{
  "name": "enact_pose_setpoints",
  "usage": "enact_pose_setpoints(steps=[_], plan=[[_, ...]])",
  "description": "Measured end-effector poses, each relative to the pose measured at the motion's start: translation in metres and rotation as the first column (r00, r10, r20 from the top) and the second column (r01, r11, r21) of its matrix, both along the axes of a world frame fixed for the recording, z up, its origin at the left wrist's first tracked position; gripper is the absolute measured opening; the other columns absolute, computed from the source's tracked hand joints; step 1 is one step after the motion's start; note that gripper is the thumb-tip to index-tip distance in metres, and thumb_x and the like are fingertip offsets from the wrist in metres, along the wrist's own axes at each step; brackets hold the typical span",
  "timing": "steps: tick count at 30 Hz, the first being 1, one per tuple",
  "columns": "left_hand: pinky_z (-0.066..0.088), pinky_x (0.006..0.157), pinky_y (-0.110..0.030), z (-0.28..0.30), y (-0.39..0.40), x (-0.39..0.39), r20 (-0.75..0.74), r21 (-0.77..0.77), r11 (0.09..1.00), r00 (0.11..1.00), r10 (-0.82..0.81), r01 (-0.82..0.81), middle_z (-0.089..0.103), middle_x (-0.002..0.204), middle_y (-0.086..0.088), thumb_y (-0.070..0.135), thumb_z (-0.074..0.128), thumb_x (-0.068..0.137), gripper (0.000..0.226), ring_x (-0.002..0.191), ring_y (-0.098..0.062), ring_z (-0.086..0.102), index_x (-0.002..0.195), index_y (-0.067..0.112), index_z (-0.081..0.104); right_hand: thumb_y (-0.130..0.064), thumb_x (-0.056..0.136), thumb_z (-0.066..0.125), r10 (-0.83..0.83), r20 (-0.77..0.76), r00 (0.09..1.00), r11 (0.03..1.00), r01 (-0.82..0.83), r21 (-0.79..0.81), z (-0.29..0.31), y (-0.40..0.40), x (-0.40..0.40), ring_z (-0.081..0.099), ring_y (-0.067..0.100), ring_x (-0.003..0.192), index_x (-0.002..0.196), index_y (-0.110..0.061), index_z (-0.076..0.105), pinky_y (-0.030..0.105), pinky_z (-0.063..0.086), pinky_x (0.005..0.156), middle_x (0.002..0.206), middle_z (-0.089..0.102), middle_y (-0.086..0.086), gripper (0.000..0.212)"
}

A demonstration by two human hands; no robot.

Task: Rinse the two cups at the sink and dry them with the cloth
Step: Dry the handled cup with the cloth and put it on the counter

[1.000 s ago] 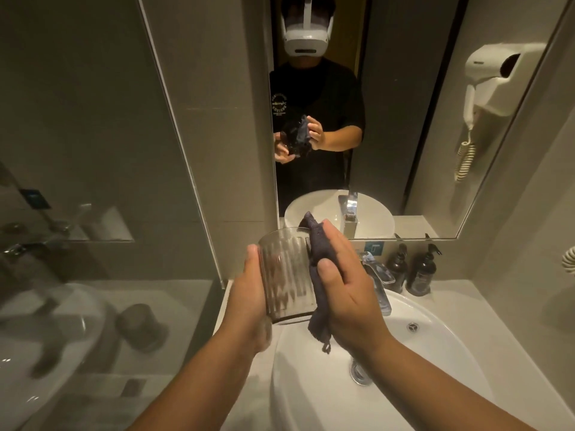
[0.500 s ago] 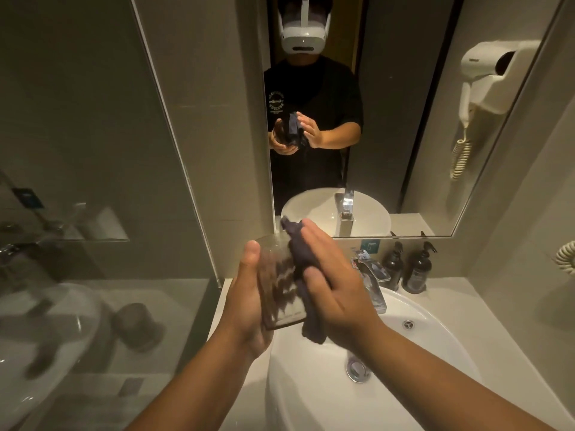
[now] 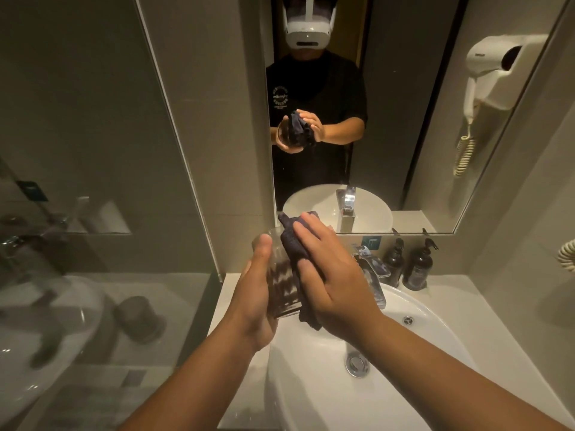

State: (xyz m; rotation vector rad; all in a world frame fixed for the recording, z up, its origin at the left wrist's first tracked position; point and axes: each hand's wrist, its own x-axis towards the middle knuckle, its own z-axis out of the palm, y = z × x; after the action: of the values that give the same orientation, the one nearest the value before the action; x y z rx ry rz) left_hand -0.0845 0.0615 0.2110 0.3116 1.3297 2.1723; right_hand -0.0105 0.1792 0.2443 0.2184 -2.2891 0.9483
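Observation:
A clear ribbed glass cup [image 3: 281, 281] is held above the left rim of the white sink [image 3: 413, 309]. My left hand [image 3: 253, 301] grips the cup from the left, thumb up along its side. My right hand [image 3: 329, 275] presses a dark cloth [image 3: 292, 247] flat against the cup's right side; the cloth wraps over the rim and hangs below the palm. A second cup is not in view.
A chrome tap [image 3: 373, 275] stands just right of my hands, with two dark pump bottles [image 3: 418, 267] behind it. The drain [image 3: 356, 363] lies below. A mirror [image 3: 404, 104] fills the wall ahead, a glass shower screen [image 3: 77, 181] stands on the left, and a wall hair dryer [image 3: 497, 76] is reflected at upper right.
My right hand with the cloth has slid further over the cup's side, now lying flatter across it. The cup has stayed in my left hand over the sink.

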Motion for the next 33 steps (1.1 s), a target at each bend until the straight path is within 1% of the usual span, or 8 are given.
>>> enact_pose_setpoints(steps=[10, 13, 15, 17, 20, 22, 26, 33], plan=[[0.041, 0.112, -0.049, 0.0, 0.005, 0.002, 0.233, 0.041, 0.994, 0.968, 0.088, -0.101, 0.066, 0.13, -0.019, 0.083, 0.05, 0.076, 0.091, 0.121, -0.034, 0.063, 0.129, 0.012, 0.066, -0.007, 0.087, 0.048, 0.044, -0.127, 0.991, 0.986, -0.023, 0.163, -0.017, 0.003, 0.03, 0.04, 0.025, 0.137, 0.132, -0.002, 0.054, 0.029, 0.032, 0.114, 0.142, 0.046, 0.015, 0.045], [0.055, 0.094, -0.046, 0.013, 0.004, -0.003, 0.294, 0.092, 0.973, 0.939, 0.176, -0.211, 0.07, 0.121, -0.02, 0.079, 0.042, 0.084, 0.086, 0.109, -0.034, 0.07, 0.13, 0.01, 0.064, 0.001, 0.083, 0.056, 0.052, -0.058, 0.997, 0.98, -0.04, 0.196, -0.036, 0.006, 0.038, 0.042, 0.023, 0.134, 0.13, -0.002, 0.056, 0.028, 0.035, 0.111, 0.142, 0.046, 0.015, 0.047], [0.061, 0.075, -0.041, 0.026, 0.0, -0.018, 0.325, 0.167, 0.932, 0.91, 0.257, -0.322, 0.075, 0.109, -0.015, 0.075, 0.041, 0.088, 0.077, 0.091, -0.03, 0.075, 0.129, 0.014, 0.065, 0.006, 0.083, 0.055, 0.092, 0.113, 0.989, 0.991, -0.101, 0.084, -0.051, 0.006, 0.041, 0.046, 0.017, 0.13, 0.129, -0.005, 0.058, 0.031, 0.038, 0.108, 0.141, 0.047, 0.006, 0.048], [0.061, 0.073, -0.041, 0.037, -0.002, -0.026, 0.305, 0.169, 0.918, 0.905, 0.297, -0.358, 0.075, 0.106, -0.013, 0.074, 0.041, 0.089, 0.072, 0.085, -0.028, 0.075, 0.124, 0.017, 0.068, 0.009, 0.086, 0.052, 0.072, 0.255, 0.964, 0.996, -0.055, -0.07, -0.06, 0.009, 0.043, 0.047, 0.011, 0.127, 0.128, -0.013, 0.06, 0.033, 0.038, 0.107, 0.135, 0.049, -0.007, 0.048], [0.061, 0.073, -0.043, 0.038, -0.005, -0.023, 0.309, 0.105, 0.94, 0.908, 0.281, -0.326, 0.077, 0.103, -0.013, 0.076, 0.04, 0.088, 0.073, 0.084, -0.028, 0.076, 0.115, 0.016, 0.072, 0.005, 0.088, 0.051, -0.061, 0.231, 0.971, 0.981, 0.101, -0.165, -0.053, 0.02, 0.041, 0.046, -0.001, 0.125, 0.129, -0.024, 0.057, 0.027, 0.036, 0.109, 0.132, 0.052, -0.011, 0.051], [0.062, 0.076, -0.044, 0.033, -0.005, -0.019, 0.342, 0.076, 0.951, 0.904, 0.257, -0.3, 0.076, 0.11, -0.016, 0.078, 0.04, 0.087, 0.076, 0.09, -0.031, 0.076, 0.119, 0.015, 0.069, -0.004, 0.089, 0.051, -0.133, 0.079, 0.988, 0.989, 0.137, -0.057, -0.041, 0.023, 0.04, 0.038, -0.009, 0.129, 0.134, -0.02, 0.055, 0.017, 0.033, 0.109, 0.139, 0.049, -0.007, 0.048], [0.051, 0.1, -0.049, 0.028, 0.0, -0.011, 0.385, 0.038, 0.98, 0.908, 0.167, -0.196, 0.067, 0.127, -0.022, 0.081, 0.043, 0.083, 0.09, 0.115, -0.039, 0.065, 0.133, 0.009, 0.06, -0.008, 0.095, 0.055, -0.04, -0.344, 0.938, 0.935, 0.156, 0.319, -0.031, 0.01, 0.031, 0.041, 0.029, 0.137, 0.133, -0.006, 0.049, 0.036, 0.036, 0.113, 0.142, 0.047, 0.021, 0.039], [0.057, 0.093, -0.048, 0.021, -0.009, 0.002, 0.449, -0.03, 0.997, 0.89, 0.083, -0.078, 0.07, 0.122, -0.022, 0.084, 0.059, 0.069, 0.099, 0.108, -0.039, 0.07, 0.128, 0.005, 0.064, -0.007, 0.098, 0.055, 0.109, -0.354, 0.929, 0.815, 0.121, 0.567, -0.059, -0.005, 0.012, 0.033, 0.035, 0.141, 0.141, -0.01, 0.042, 0.047, 0.028, 0.116, 0.149, 0.036, 0.017, 0.045]])
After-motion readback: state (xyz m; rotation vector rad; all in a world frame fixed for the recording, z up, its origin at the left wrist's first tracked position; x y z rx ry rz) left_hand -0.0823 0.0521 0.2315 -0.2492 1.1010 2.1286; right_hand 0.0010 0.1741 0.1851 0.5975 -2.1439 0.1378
